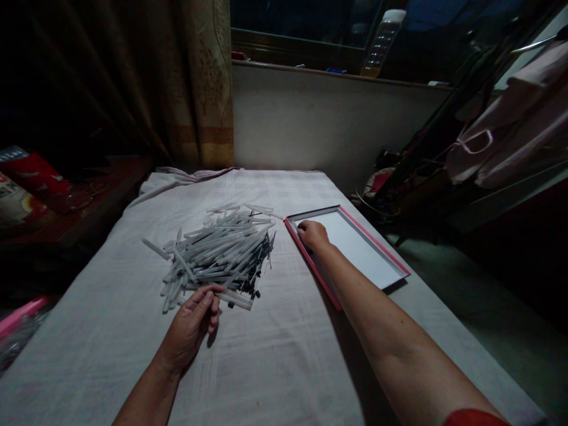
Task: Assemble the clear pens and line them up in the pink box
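Observation:
A heap of translucent pen barrels (pixel 217 248) lies on the cloth-covered table, with thin dark refills (pixel 265 251) and small black pen caps (pixel 248 286) along its right side. My left hand (pixel 195 319) is at the near edge of the heap, thumb and fingers pinched together beside some loose barrels (pixel 239 299). Whatever may be between those fingertips is too small to make out. Over the left side of a shallow box lid (pixel 364 251) with a white inside and pink-red edges, my right hand (pixel 314 235) has its fingers curled closed. Their contents, if any, are hidden.
A white checked cloth (pixel 275 355) covers the table. Left of it stands a dark wooden surface with a red package (pixel 35 177). Behind are a curtain (pixel 208 89) and a window sill with a plastic bottle (pixel 384 44). Pale clothes (pixel 515 124) hang at the right.

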Tool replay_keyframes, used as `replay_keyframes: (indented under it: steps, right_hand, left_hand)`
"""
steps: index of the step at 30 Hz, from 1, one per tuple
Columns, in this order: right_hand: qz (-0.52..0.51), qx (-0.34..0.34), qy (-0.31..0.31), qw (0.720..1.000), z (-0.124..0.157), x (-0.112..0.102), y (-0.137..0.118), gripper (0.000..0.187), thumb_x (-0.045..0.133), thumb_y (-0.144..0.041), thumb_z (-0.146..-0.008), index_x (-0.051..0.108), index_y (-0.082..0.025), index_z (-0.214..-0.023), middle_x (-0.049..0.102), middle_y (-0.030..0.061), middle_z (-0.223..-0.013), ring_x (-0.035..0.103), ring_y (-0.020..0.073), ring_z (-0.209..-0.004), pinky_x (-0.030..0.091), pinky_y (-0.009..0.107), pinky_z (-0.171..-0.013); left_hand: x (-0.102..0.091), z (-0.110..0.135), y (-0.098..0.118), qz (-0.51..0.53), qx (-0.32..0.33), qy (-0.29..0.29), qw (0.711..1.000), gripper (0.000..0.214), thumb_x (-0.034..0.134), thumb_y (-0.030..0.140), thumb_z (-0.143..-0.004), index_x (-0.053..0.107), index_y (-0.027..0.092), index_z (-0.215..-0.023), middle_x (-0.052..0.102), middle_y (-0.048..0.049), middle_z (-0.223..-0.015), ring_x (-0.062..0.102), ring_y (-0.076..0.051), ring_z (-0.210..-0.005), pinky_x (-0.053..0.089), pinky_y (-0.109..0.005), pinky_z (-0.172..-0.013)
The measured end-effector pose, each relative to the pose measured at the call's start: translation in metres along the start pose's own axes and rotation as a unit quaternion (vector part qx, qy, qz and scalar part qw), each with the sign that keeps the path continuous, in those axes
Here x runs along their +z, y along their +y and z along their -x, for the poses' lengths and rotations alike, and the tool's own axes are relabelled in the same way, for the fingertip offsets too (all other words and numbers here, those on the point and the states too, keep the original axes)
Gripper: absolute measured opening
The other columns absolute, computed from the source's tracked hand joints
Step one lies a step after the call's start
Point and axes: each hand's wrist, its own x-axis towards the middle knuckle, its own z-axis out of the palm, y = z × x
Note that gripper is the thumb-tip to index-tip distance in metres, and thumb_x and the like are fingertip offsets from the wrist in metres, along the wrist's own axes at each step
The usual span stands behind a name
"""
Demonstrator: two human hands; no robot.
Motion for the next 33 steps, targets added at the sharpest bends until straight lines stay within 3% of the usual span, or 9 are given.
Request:
replay_keyframes:
  steps: [15, 22, 26, 29, 33]
  right_hand:
    - [-0.031, -0.039, 0.016, 0.999, 0.004, 0.004, -0.001, 0.027, 0.058, -0.025, -0.091, 0.079, -0.025, -0.107, 0.078, 0.0055, -0.111, 0.071, 0.0219, -0.104, 0.049, 0.025, -0.084]
    - [-0.047, -0.039, 0.076, 0.995, 0.022, -0.007, -0.012, 0.030, 0.052, -0.027, -0.095, 0.077, -0.026, -0.112, 0.077, 0.0063, -0.114, 0.071, 0.0219, -0.103, 0.051, 0.028, -0.085]
    - [-0.094, -0.155, 0.091, 0.979, 0.047, -0.003, -0.039, 0.029, 0.054, -0.022, -0.093, 0.076, -0.025, -0.110, 0.076, 0.0062, -0.112, 0.070, 0.0202, -0.100, 0.052, 0.029, -0.088]
    - [-0.078, -0.255, 0.030, 0.963, 0.065, 0.004, -0.063, 0.030, 0.055, -0.019, -0.092, 0.076, -0.023, -0.113, 0.074, 0.0067, -0.114, 0.069, 0.0205, -0.102, 0.052, 0.029, -0.089]
    - [-0.002, -0.314, -0.030, 0.949, 0.075, 0.007, -0.084, 0.037, 0.049, -0.019, -0.095, 0.071, -0.024, -0.123, 0.069, 0.0067, -0.127, 0.064, 0.0224, -0.112, 0.050, 0.029, -0.089]
  left_hand:
    - [0.001, 0.000, 0.000, -0.006, -0.005, -0.006, 1.000, 0.053, 0.089, 0.056, -0.059, 0.070, 0.018, -0.091, 0.052, 0.0068, -0.062, 0.049, -0.006, -0.048, 0.038, -0.015, -0.039]
    - [-0.002, -0.001, -0.001, 0.012, -0.006, -0.005, 1.000, 0.050, 0.088, 0.053, -0.060, 0.070, 0.018, -0.091, 0.052, 0.0066, -0.062, 0.048, -0.006, -0.048, 0.038, -0.015, -0.038]
    - [-0.001, -0.001, 0.001, 0.033, -0.001, -0.002, 0.999, 0.049, 0.089, 0.052, -0.059, 0.070, 0.018, -0.090, 0.052, 0.0069, -0.061, 0.047, -0.006, -0.048, 0.038, -0.014, -0.037]
    - [0.000, 0.000, 0.004, 0.044, 0.002, 0.001, 0.999, 0.050, 0.090, 0.051, -0.059, 0.071, 0.017, -0.089, 0.052, 0.0070, -0.061, 0.047, -0.006, -0.047, 0.037, -0.014, -0.037]
    - [0.000, 0.001, 0.004, 0.049, 0.003, 0.000, 0.999, 0.049, 0.090, 0.050, -0.060, 0.070, 0.017, -0.090, 0.052, 0.0068, -0.061, 0.047, -0.005, -0.048, 0.037, -0.013, -0.036]
